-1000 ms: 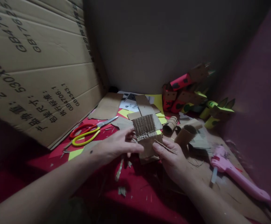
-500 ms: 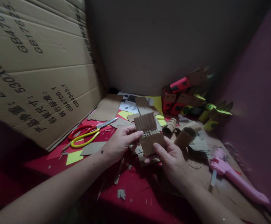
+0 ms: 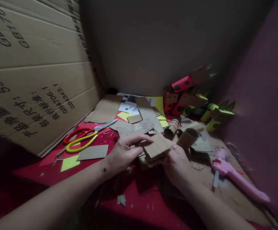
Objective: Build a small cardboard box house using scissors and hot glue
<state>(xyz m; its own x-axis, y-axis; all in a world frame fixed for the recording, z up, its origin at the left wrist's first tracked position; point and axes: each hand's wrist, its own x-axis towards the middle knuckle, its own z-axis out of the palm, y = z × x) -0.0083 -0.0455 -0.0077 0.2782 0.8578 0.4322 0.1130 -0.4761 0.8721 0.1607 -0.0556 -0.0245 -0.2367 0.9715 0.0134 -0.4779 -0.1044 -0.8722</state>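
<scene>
A small folded piece of brown cardboard (image 3: 158, 145) is between my hands, its smooth face turned up. My left hand (image 3: 127, 148) pinches its left edge, index finger along the top and thumb lower down. From the right, my right hand (image 3: 176, 161) grips it, with fingers reaching underneath. The underside of the piece is hidden. Just beyond lie torn corrugated strips (image 3: 139, 126) and a small cardboard rectangle (image 3: 134, 119). Two cardboard tubes (image 3: 189, 138) stand close to my right hand.
Scissors (image 3: 82, 140) with red and yellow handles lie left on the red cloth (image 3: 139, 207). A large carton (image 3: 43, 76) rises at the left. The pink glue gun (image 3: 239, 180) rests at the right. Red and yellow cardboard-tube animal figures (image 3: 184, 95) stand against the back wall.
The raised corrugated flap has been folded down, so the piece now looks flat. My left fingers have moved onto its top. The view has shifted slightly.
</scene>
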